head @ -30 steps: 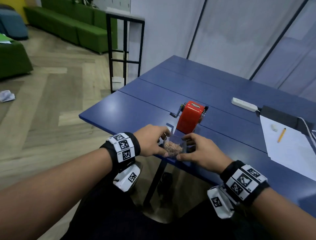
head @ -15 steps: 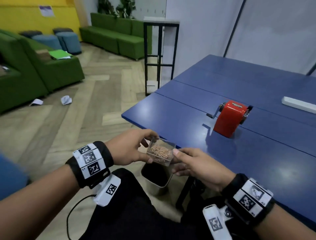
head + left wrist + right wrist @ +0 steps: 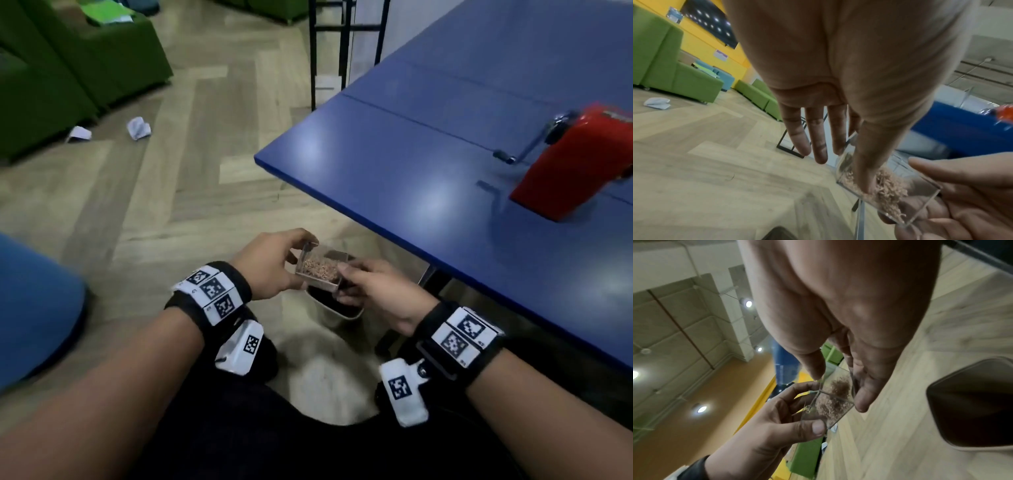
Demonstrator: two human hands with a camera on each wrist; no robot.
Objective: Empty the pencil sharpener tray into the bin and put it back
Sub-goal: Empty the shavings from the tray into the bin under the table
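From the head camera, the clear tray [image 3: 320,270] sits in the air between both hands, off the near left corner of the blue table [image 3: 428,144] and directly over the bin [image 3: 337,306] on the floor. The left hand [image 3: 270,270] pinches the tray's left end, thumb near and fingers far; the right hand [image 3: 373,291] pinches its right end. Brown shavings [image 3: 320,268] lie in the bottom, and the tray is close to level. The red sharpener [image 3: 575,168] stands well apart on the table, near its right side of the picture.

The left wrist view shows the left hand's thumb [image 3: 869,165] pressed on the tray wall and an outer finger [image 3: 819,142] straight and loose, touching nothing. Which finger backs the far wall is hidden, probably the index.

The right wrist view shows the right hand's thumb [image 3: 813,365] on the tray rim and the fingers underneath, with the bin's dark mouth [image 3: 972,404] off to the side and below.

The bin's mouth looks small, so a quick tip from this height could scatter light shavings onto the floor or lap. The smooth walls, held only by fingertips, could slip as the tray turns over.

There is open floor to the left; the table edge and its leg close in on the right, so tipping away from them seems safest.
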